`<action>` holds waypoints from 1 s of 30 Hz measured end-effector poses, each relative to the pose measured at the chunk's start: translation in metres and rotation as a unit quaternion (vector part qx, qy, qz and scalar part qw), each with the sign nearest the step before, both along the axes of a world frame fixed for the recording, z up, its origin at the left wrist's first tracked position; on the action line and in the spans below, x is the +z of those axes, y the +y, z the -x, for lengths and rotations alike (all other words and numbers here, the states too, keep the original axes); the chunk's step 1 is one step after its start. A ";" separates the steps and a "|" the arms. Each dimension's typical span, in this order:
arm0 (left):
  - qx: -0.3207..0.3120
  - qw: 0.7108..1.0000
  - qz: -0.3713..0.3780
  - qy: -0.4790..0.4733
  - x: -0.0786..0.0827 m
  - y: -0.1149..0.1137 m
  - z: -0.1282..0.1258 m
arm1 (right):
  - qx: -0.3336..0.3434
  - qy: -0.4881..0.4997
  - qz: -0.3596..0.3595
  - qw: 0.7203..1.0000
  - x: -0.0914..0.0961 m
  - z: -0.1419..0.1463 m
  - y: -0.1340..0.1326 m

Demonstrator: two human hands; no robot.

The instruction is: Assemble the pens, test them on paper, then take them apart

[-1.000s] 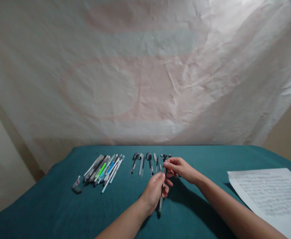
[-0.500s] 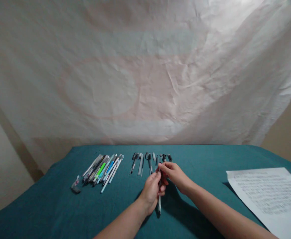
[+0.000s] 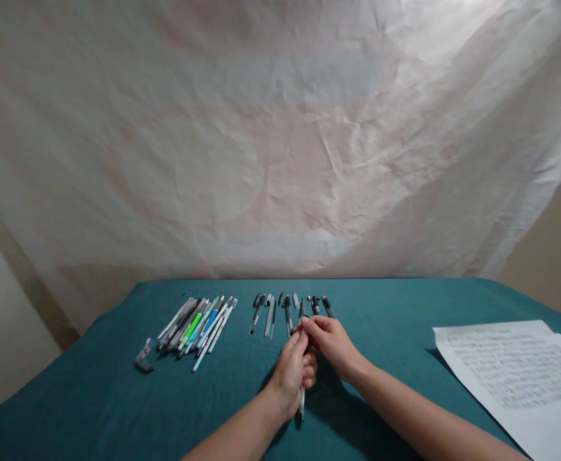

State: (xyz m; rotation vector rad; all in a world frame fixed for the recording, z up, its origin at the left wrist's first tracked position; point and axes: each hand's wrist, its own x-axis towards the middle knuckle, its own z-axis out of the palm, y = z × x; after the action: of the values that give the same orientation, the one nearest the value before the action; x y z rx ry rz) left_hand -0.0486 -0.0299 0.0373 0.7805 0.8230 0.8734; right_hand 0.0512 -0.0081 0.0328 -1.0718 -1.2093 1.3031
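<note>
My left hand [image 3: 294,372] is wrapped round the barrel of a pen [image 3: 301,406], whose lower end sticks out below the fist towards me. My right hand [image 3: 329,340] pinches the pen's upper end, the fingertips of both hands meeting there. Both hands hover over a teal tablecloth [image 3: 93,397]. Just beyond them lies a row of dark and grey pens [image 3: 271,314]. Further left is a bundle of coloured pens [image 3: 198,323].
A small dark piece with a pink end [image 3: 143,359] lies left of the coloured bundle. White sheets of handwritten paper [image 3: 515,371] lie at the right. A creased pale sheet [image 3: 280,141] hangs behind the table.
Both hands have come closer together and shifted slightly left. The right hand moved from the row of pens onto the top end of the pen held by the left hand.
</note>
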 end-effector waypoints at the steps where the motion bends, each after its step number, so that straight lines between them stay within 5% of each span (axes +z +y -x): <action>1: -0.001 1.000 0.004 0.004 0.001 0.000 0.000 | -0.005 -0.007 -0.005 1.000 -0.001 0.000 0.000; 14: -0.031 0.999 0.025 0.034 0.000 -0.002 -0.001 | -0.045 -0.016 -0.016 0.999 -0.001 0.001 -0.001; 20: -0.032 0.999 -0.002 0.004 0.001 -0.003 -0.001 | -0.009 0.006 0.037 0.999 0.010 -0.005 0.004; 26: -0.009 0.999 -0.036 -0.021 -0.005 0.001 0.002 | -0.104 -0.072 -0.014 0.992 -0.001 -0.053 0.041; 30: -0.014 0.999 -0.034 -0.025 -0.008 0.002 0.003 | -0.197 -0.217 -0.062 0.954 -0.024 -0.098 0.068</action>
State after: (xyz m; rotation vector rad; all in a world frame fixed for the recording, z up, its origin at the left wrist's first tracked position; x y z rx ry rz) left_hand -0.0517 -0.0278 0.0292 0.8250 0.7399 0.8954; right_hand 0.1489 0.0602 0.0086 -1.4668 -1.2884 0.6922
